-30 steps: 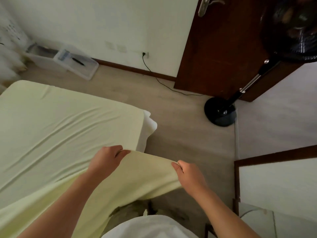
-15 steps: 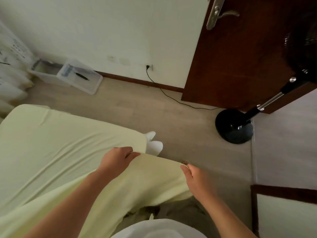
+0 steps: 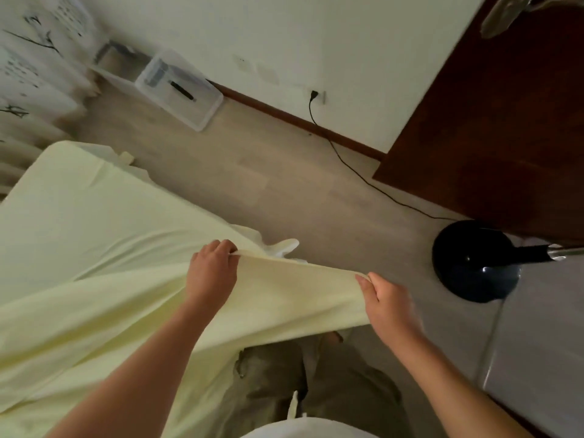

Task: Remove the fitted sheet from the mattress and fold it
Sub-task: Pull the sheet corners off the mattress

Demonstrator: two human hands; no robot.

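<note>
The mattress (image 3: 63, 222) is lying at the left of the view, its far corner pointing toward the curtain (image 3: 28, 90), and everything below is being placed against it. The pale yellow fitted sheet (image 3: 94, 311) is being spread over most of its top; the sheet's near corner is already pulled off the mattress and is being held stretched in the air, out past the mattress's near right corner and above the wooden floor (image 3: 252, 184). A bit of white underlayer (image 3: 286, 246) is being exposed at that corner, just beyond the lifted hem.

The hem is being gripped at two places. The left hand (image 3: 212, 273) is clenched over the edge directly above the mattress corner, fingers curled on top of the fabric. The right hand (image 3: 387, 300) is pinching the same edge further out from the mattress, over the floor, with the cloth drawn taut between the two hands and hanging below them.

Further from the mattress, a dark wooden door (image 3: 505, 121) is standing at the upper right; its handle is blurred and cut off by the frame. The black round fan base (image 3: 474, 260) is sitting on the floor before the door, its pole running out of view. A clear plastic box (image 3: 180, 90) is resting by the wall beyond the mattress's far end; its contents are too blurred to be made out. The sheet's lower part is being hidden behind the forearms.
</note>
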